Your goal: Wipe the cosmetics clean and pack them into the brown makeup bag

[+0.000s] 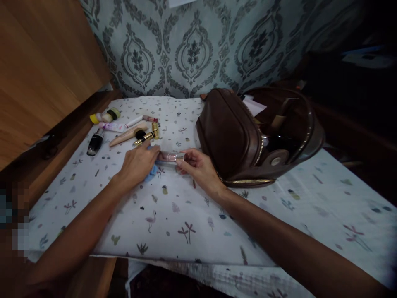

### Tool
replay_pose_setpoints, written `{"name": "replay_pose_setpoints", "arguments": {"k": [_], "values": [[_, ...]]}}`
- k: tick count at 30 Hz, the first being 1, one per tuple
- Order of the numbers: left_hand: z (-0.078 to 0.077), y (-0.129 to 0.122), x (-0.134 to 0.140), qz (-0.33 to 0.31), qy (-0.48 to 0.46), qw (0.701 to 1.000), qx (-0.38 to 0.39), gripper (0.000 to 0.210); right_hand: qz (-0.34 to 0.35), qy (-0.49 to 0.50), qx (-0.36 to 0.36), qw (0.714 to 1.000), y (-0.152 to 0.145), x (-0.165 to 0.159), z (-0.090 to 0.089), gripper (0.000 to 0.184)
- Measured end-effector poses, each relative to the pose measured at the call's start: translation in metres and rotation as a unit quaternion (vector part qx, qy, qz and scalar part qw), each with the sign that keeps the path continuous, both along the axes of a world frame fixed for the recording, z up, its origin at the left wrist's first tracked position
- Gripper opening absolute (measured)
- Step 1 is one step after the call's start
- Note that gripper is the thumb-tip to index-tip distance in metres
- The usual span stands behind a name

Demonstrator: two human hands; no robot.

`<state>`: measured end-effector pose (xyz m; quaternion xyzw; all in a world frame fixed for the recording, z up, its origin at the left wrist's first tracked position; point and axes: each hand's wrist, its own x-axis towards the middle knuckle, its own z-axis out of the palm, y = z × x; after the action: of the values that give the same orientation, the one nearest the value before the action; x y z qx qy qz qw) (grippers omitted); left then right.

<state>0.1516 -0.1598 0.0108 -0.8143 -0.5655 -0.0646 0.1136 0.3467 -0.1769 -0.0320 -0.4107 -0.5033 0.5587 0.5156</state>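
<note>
My right hand (198, 165) is closed, its thumb and fingers pinching one end of a small clear-and-pink cosmetic tube (169, 156), perhaps a lip gloss. At the tube's other end is my left hand (139, 161), fingers curled round a soft blue cloth (151, 174) that shows above and below them. Just beyond the left hand lie gold lipstick tubes (155, 130) and a beige squeeze tube (124, 136). To the right of my right hand stands a brown make-up bag (229, 136), unzipped, with several items inside partly in shadow.
Farther left on the patterned tablecloth (173, 231) are a dark nail polish bottle (95, 142), a floral tube (111, 126), a slim white tube (134, 121) and small yellow-green containers (113, 113). A wooden panel (49, 58) rises at left, and a patterned wall (192, 49) stands behind.
</note>
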Motion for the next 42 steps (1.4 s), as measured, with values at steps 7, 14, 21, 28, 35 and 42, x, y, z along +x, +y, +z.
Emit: {"name": "replay_pose_setpoints", "arguments": {"k": [7, 14, 21, 28, 35, 42], "values": [[-0.005, -0.006, 0.007, -0.071, -0.122, 0.987, 0.075, 0.037, -0.025, -0.054, 0.030, 0.998, 0.002, 0.002, 0.002, 0.035], [-0.012, -0.009, 0.008, -0.142, -0.043, 0.979, 0.140, 0.042, -0.001, -0.057, -0.062, 0.996, -0.002, 0.001, 0.006, 0.035], [-0.008, 0.018, -0.020, -0.033, -0.190, 0.971, 0.139, 0.037, 0.037, 0.101, -0.159, 0.981, -0.005, 0.000, 0.014, 0.038], [-0.012, -0.002, 0.009, -0.112, -0.368, 0.920, 0.080, 0.025, 0.137, 0.182, -0.184, 0.956, -0.008, 0.000, 0.017, 0.036], [-0.010, -0.026, 0.027, -0.115, -0.484, 0.867, -0.039, 0.018, 0.129, 0.212, -0.135, 0.959, -0.007, 0.000, 0.019, 0.047], [-0.018, -0.020, 0.027, -0.096, -0.654, 0.709, -0.245, 0.048, 0.133, -0.049, 0.017, 0.990, -0.015, -0.002, 0.015, 0.073]]}}
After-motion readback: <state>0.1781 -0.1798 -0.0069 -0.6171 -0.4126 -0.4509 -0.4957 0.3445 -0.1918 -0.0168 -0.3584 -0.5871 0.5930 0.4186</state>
